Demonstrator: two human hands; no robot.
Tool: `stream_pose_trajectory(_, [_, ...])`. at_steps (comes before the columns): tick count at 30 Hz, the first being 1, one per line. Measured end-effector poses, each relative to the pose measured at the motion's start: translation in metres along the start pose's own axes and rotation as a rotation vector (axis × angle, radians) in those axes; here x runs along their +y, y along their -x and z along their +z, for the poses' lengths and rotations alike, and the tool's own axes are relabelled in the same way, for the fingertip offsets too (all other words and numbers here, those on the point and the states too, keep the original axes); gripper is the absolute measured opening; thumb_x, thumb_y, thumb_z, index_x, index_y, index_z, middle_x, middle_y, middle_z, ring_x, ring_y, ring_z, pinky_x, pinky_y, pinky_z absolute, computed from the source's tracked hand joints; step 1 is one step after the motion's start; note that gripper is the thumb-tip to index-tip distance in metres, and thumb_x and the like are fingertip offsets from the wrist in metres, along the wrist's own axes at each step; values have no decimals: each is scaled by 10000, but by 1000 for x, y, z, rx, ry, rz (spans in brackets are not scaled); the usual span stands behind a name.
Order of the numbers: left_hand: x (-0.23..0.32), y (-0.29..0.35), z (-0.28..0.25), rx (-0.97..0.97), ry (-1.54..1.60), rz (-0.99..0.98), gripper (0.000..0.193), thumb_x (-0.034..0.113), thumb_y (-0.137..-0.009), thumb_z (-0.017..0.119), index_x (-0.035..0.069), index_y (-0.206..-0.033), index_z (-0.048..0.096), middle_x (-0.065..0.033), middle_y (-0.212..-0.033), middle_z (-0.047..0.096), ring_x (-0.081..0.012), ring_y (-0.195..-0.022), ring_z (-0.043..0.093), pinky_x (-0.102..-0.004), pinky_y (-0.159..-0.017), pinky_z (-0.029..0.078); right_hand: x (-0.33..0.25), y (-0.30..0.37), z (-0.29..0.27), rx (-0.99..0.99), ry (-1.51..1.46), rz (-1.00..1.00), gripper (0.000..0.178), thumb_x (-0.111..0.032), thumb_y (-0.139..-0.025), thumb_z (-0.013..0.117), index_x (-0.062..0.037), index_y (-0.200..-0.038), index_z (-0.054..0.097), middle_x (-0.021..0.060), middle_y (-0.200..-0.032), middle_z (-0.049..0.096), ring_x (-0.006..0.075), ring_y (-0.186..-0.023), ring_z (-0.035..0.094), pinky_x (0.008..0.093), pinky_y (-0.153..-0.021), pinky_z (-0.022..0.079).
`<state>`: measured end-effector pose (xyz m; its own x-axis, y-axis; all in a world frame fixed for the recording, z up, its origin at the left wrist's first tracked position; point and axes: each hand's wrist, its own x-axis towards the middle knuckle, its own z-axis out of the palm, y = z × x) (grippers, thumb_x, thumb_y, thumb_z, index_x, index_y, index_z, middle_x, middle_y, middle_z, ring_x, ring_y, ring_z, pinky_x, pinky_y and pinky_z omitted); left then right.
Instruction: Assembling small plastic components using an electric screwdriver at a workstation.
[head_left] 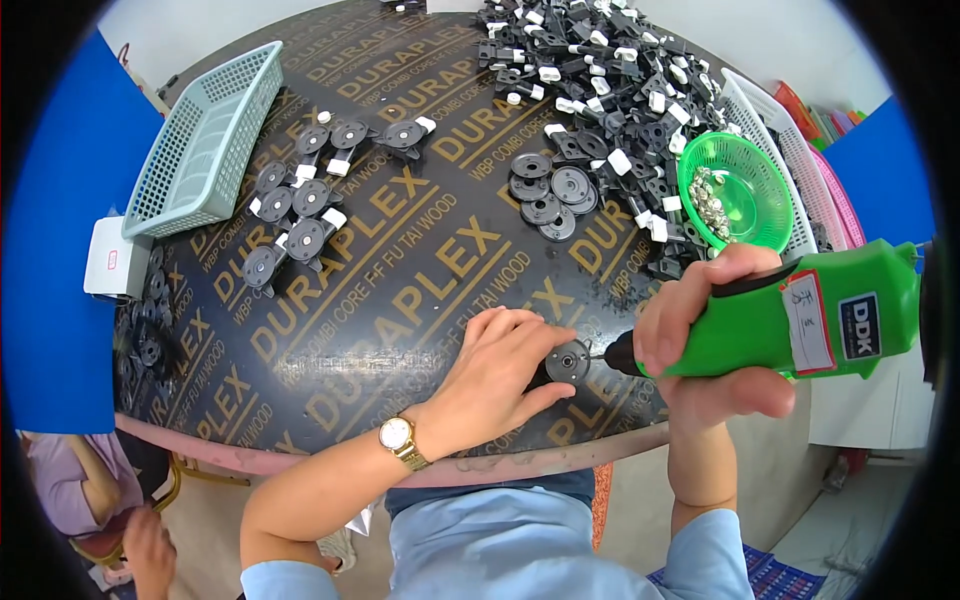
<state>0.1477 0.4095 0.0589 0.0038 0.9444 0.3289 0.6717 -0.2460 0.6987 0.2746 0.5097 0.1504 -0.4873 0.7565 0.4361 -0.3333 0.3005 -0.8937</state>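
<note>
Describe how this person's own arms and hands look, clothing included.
The left hand and right hand are ungloved. A gold-toned watch with a round white dial sits on the left wrist; the right wrist shows none. Light blue sleeves end near the elbows.

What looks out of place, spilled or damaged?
Nothing stands out. Small metal pieces lie inside the green basket; the left hand holds a black disc at the tip of the green driver. Black-and-white parts are heaped loosely, no damage visible.
</note>
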Motion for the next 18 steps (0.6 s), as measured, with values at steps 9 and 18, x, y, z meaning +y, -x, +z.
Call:
stream_pose_trajectory(9, [0, 0, 0, 5, 13, 8, 498, 256, -723, 722, 60, -1141, 536, -100, -1015, 548, -276, -1053, 472, -398, -922, 319, 2, 1, 0, -38, 10, -28, 847, -732, -610, 573, -29, -1047, 396, 25, -559, 443, 97, -408, 429, 213, -381, 380])
stream_pose_trajectory(18, [6, 0, 3, 56, 4, 11, 438, 232, -713, 721, 43, -1064, 538, -79, -942, 545, -271, -1002, 487, -404, -905, 320, 10, 8, 5, 9, -25, 43, 732, -632, -676, 651, -34, -1023, 409, 44, -613, 459, 114, -473, 446, 230, -415, 375])
